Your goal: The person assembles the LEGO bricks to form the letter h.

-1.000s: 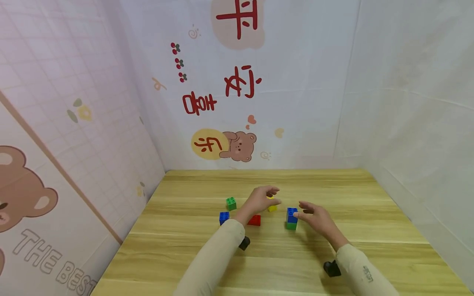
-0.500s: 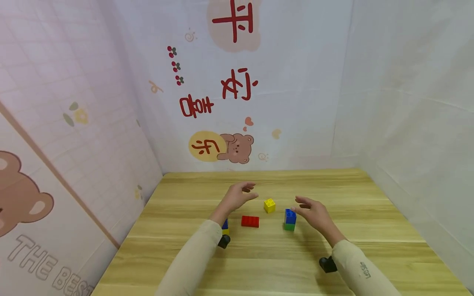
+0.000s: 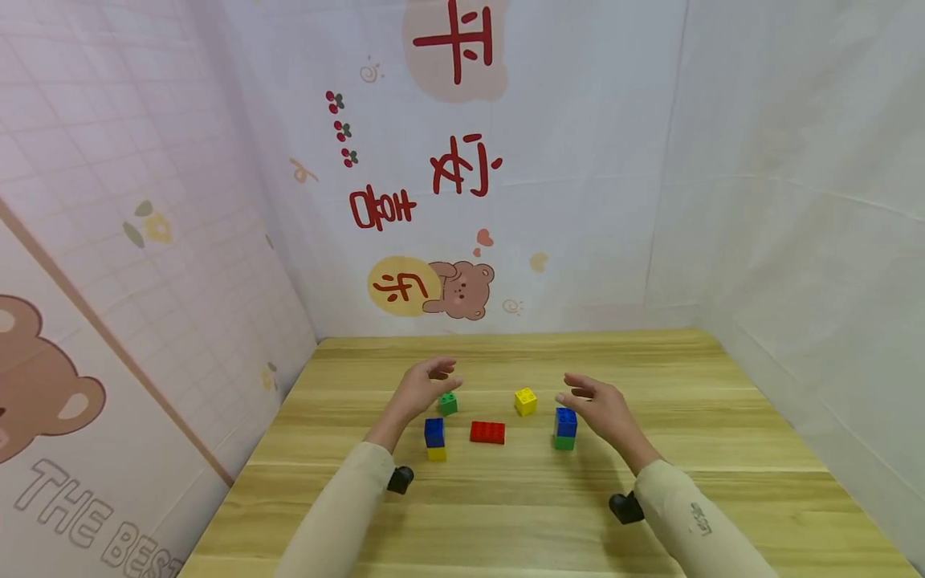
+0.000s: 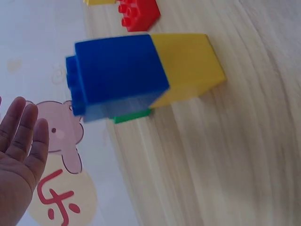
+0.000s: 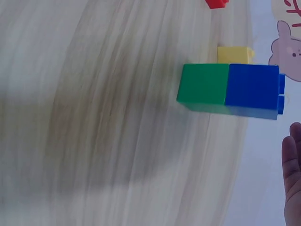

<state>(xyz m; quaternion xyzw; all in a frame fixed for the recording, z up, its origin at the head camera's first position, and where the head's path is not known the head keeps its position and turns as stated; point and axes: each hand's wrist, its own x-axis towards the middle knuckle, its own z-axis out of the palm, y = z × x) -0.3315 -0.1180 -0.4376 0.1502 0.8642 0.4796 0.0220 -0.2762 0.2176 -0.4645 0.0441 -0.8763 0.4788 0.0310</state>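
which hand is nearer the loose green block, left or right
Left. The left hand appears close by the loose green block; the right hand is farther off, past the loose yellow block, by the blue-and-green stack.

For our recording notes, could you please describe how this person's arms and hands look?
The left sleeve and right sleeve are long and cream-coloured; the right one bears small dark lettering. A black device shows by the left wrist, another by the right. Neither left hand nor right hand is gloved.
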